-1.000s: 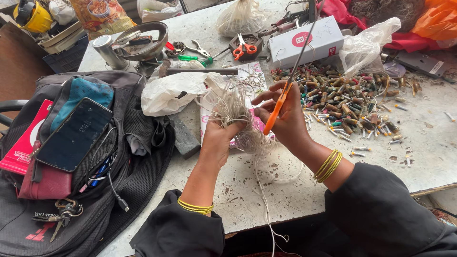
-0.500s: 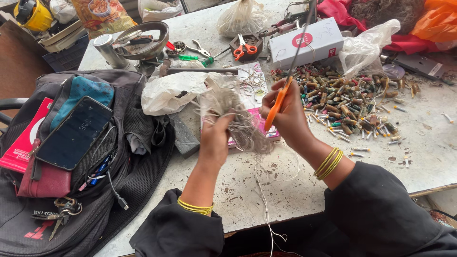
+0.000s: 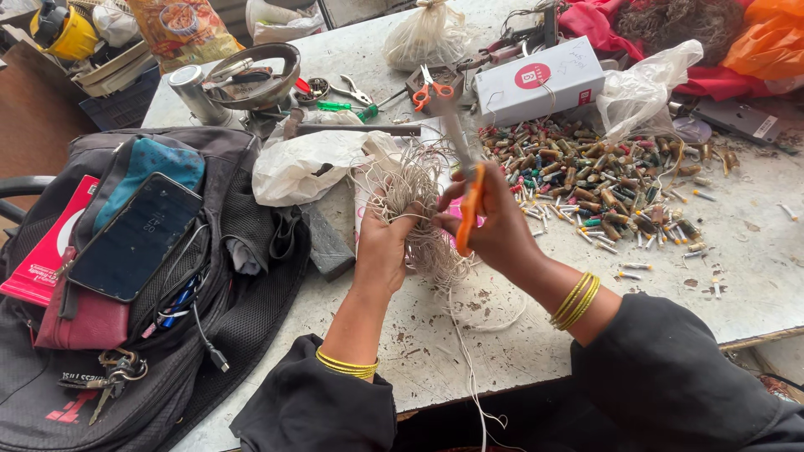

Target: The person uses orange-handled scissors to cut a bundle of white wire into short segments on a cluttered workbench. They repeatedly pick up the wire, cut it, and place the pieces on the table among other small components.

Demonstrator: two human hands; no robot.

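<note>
Pale tangled string bundle (image 3: 416, 201) is gripped in my left hand (image 3: 383, 243); beside it, my right hand (image 3: 501, 226) clasps orange-handled scissors (image 3: 469, 201).

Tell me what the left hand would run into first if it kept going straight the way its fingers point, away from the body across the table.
Probably the tangle of pale string that the left hand already grips; past it, likely the white plastic bag. Depth is hard to judge from this head view.
</note>
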